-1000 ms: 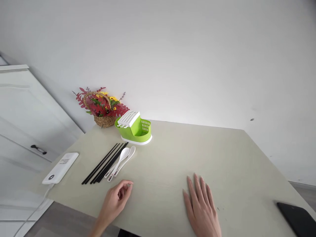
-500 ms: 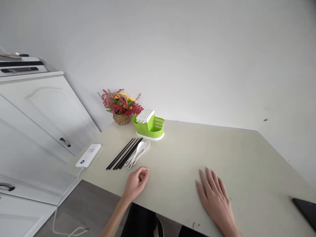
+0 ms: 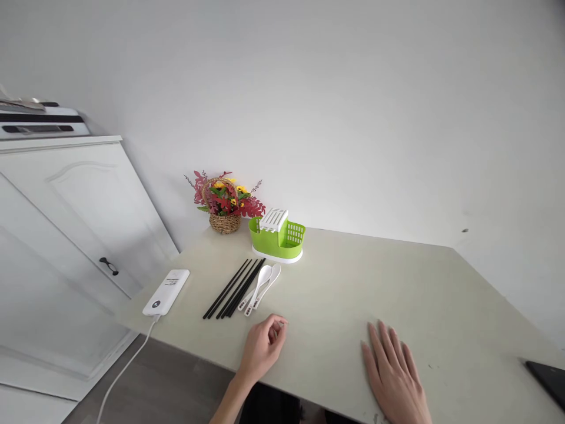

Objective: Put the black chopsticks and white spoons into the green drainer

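Our view has swung left; beyond our loosely closed, seemingly empty left hand (image 3: 259, 352) lie glossy white long-handled spoons (image 3: 265, 275), likely light, stiff, slippery, best pinched mid-handle, while our right hand (image 3: 396, 380) spreads flat.

View swung left since first frame; more of white cabinet (image 3: 83, 235) in at left, black device (image 3: 549, 380) cropped more at near right.

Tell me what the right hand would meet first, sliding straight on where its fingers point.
The right hand would likely meet the plain pale wall, passing right of the green-and-white plastic caddy, though depth is unclear.
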`<state>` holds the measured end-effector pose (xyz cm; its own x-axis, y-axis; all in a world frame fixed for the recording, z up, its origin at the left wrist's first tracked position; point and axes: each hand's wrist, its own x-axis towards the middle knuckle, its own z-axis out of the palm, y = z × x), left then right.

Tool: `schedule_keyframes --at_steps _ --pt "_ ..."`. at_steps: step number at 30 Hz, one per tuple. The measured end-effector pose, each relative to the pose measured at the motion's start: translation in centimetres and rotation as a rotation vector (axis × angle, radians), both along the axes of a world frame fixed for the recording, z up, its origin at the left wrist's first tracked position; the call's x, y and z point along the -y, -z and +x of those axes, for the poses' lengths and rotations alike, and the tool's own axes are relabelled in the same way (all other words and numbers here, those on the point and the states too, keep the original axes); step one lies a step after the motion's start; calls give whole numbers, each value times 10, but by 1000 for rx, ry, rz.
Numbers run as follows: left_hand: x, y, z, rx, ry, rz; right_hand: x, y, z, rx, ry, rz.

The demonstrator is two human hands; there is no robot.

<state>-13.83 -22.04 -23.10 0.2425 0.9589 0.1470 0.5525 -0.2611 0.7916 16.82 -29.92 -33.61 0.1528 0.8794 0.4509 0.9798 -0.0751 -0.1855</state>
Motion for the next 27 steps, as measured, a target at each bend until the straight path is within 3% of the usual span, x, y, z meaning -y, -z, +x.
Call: schedule_keyframes --at_steps 5,8,10,13,16,20,27 --pt "6 -1 -1 48 35 -30 0 4 0 11 -10 -21" --pt "10 -2 -15 87 6 18 2 2 1 18 -9 -35" --pt "10 -1 -33 64 -125 178 5 -1 4 33 -47 -55" --pt "6 -1 -67 -54 -438 427 11 -7 10 62 -146 -92" --pt "0 1 -96 -181 -623 446 16 -11 15 85 -229 -82" --pt "-3 4 -115 -263 -581 328 16 -17 14 82 -250 -73" --pt "-1 2 -121 -294 -485 172 12 -24 5 9 -206 -102"
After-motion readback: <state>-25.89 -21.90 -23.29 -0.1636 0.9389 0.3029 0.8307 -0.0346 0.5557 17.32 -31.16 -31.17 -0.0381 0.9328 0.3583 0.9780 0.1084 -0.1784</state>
